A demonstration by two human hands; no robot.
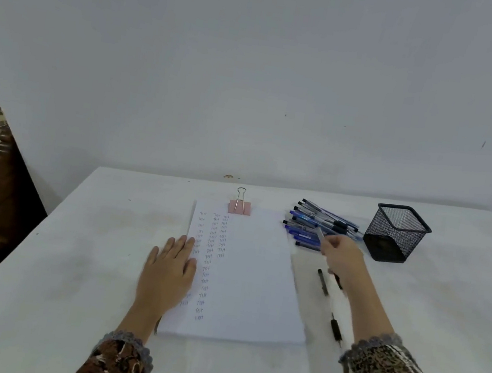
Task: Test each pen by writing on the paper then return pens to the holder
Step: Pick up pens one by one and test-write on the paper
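The paper is pressed by the flat left hand. A pen is pinched in the right hand, just beside the pile; the holder stands near.

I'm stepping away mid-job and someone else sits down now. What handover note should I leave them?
Left hand: flat on the paper, at its left edge.
Right hand: fingers pinch a blurred pen beside the pen pile.
Mesh holder: right of the pile, no pens visible inside.
Done: three columns of test marks on the paper.
Left: judging by the pile, more testing, including the loose pen right of the paper; then all pens into the holder.
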